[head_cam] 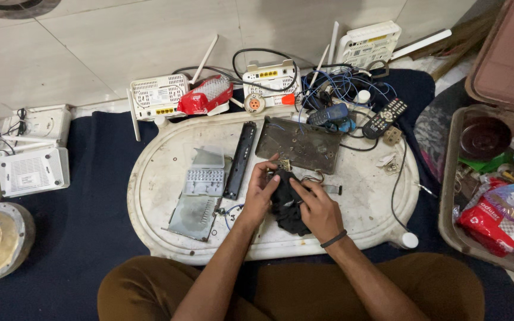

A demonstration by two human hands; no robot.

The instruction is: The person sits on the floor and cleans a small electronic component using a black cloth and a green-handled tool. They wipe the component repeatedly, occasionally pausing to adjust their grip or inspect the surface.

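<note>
- Gripping a black cloth point(287, 205) in both hands: my left hand point(261, 191) closes on its left edge, my right hand point(316, 209) clamps it from the right, over the white oval tray point(150, 196).
- Crowding the tray: grey metal plate point(300, 144), black strip point(239, 159), clear screw box point(204, 181), second metal plate point(193, 216).
- Counted: five white routers, nearest point(33, 171); one remote point(385, 117); blue wires point(346, 86) tangled behind.
- Surface: dark blue mat point(84, 226) on pale tiled floor point(90, 41); open brown case point(465, 238) at right.
</note>
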